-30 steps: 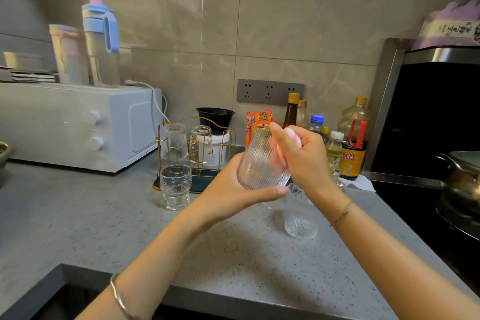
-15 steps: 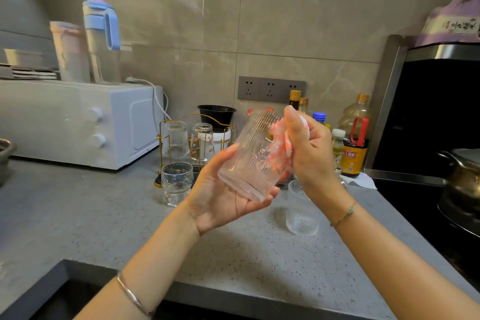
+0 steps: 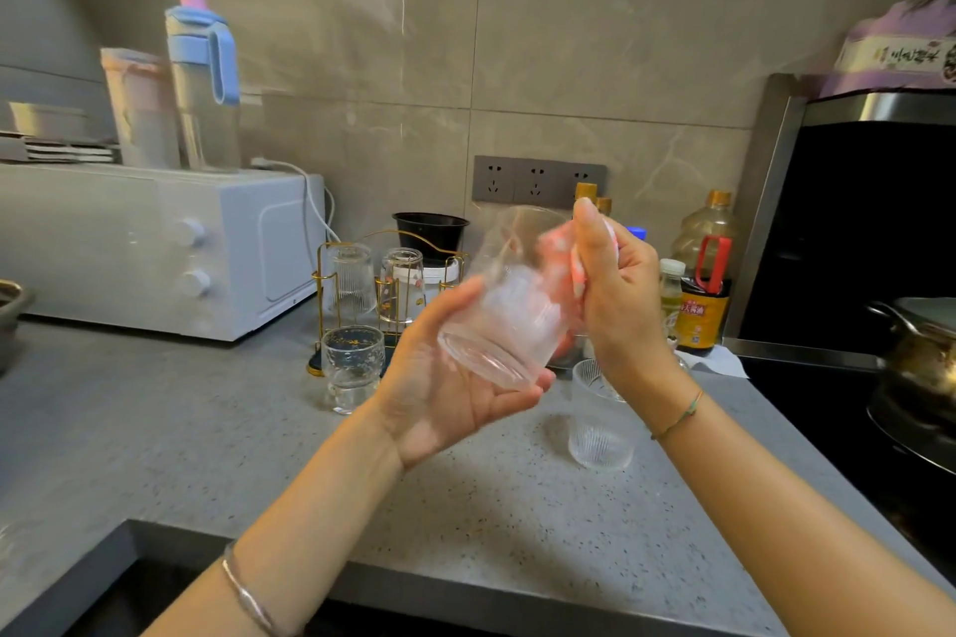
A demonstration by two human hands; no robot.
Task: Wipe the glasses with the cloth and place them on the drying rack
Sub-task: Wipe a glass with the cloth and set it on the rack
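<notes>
Your left hand (image 3: 439,393) cups the tilted ribbed glass (image 3: 509,321); your right hand (image 3: 621,295) pinches the pink cloth (image 3: 556,248) stuffed inside it. Beyond your grip, the drying rack (image 3: 314,366) holds two upturned glasses (image 3: 352,274).

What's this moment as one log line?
step: wiping | left hand holds tilted ribbed glass | right hand works pink cloth at its mouth | drying rack: two upturned glasses | counter: two upright glasses
</notes>
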